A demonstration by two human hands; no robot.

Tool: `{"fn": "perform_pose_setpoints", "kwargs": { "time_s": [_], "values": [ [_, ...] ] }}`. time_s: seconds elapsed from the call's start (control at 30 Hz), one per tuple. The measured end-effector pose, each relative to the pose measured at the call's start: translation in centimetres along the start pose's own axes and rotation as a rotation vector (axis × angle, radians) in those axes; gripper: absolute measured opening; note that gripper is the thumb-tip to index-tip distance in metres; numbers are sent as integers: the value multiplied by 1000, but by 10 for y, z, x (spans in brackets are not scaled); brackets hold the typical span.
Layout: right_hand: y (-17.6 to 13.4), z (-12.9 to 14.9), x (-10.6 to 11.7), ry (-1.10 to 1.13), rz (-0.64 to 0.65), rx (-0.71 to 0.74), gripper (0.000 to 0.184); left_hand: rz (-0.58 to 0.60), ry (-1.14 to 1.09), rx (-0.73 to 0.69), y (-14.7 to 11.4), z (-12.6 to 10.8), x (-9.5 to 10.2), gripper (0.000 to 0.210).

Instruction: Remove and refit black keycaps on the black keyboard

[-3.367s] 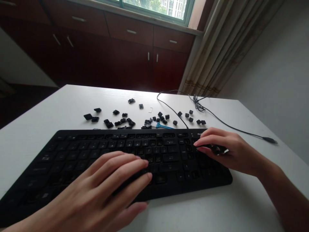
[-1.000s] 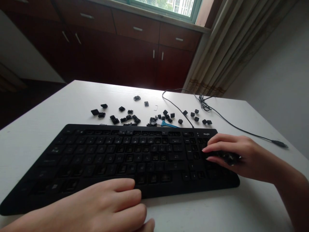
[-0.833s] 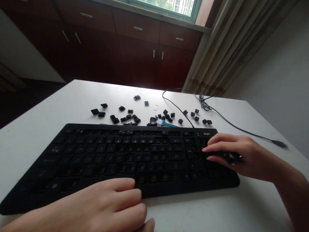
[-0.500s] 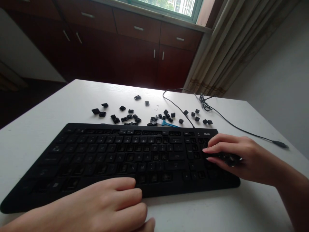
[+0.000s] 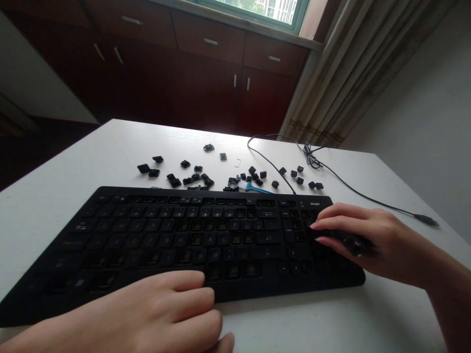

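A black keyboard (image 5: pixel 217 252) lies across the white table, with dark gaps where several keycaps are off. On its near edge rests my left hand (image 5: pixel 165 309), its fingers curled in and the thumb tucked below; nothing shows in it. Over the number pad at the right end, my right hand (image 5: pixel 368 230) grips a small dark tool (image 5: pixel 355 245) between thumb and fingers. The tool's tip is lost against the black keys, so I cannot tell whether it touches one. Behind the keyboard lie several loose black keycaps (image 5: pixel 173 180).
A blue-handled brush (image 5: pixel 257 188) with pale bristles lies among keycaps just behind the keyboard. A thin bent wire (image 5: pixel 238 163) is farther back. The keyboard's cable (image 5: pixel 272 169) loops to a tied bundle (image 5: pixel 311 156) and ends at a plug (image 5: pixel 426 219) on the right.
My right hand and its tool have shifted very slightly to the right. The whole view has drifted a little; my left hand stays in place on the keyboard.
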State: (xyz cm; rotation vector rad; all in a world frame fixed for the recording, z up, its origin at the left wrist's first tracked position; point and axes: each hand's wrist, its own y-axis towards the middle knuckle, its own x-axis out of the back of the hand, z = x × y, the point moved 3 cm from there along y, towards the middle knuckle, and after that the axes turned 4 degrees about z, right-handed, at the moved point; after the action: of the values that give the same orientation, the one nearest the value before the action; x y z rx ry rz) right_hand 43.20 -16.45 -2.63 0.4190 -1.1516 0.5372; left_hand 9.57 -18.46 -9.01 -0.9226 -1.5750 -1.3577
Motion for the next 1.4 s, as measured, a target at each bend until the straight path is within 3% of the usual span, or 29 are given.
{"fn": "perform_pose_setpoints", "kwargs": {
  "time_s": [0.57,0.73,0.83,0.87,1.0,1.2,1.4],
  "values": [
    [1,-3,-4,54,56,-13,30,-5,-33,-8,1,1,3,16],
    [2,-1,0,52,-3,-39,43,11,-9,-8,1,0,1,17],
    [0,3,6,222,-187,-76,17,4,12,3,1,-5,-4,18],
    [-2,4,7,333,-267,-93,16,4,15,4,2,-6,-6,19],
    [-2,6,4,852,-511,-66,39,7,16,-17,6,-4,-1,18],
    [31,21,5,1200,-476,-80,50,11,-55,-66,15,4,15,7],
    [47,47,12,1132,-476,14,50,68,-111,-105,22,5,20,16]
  ]
}}
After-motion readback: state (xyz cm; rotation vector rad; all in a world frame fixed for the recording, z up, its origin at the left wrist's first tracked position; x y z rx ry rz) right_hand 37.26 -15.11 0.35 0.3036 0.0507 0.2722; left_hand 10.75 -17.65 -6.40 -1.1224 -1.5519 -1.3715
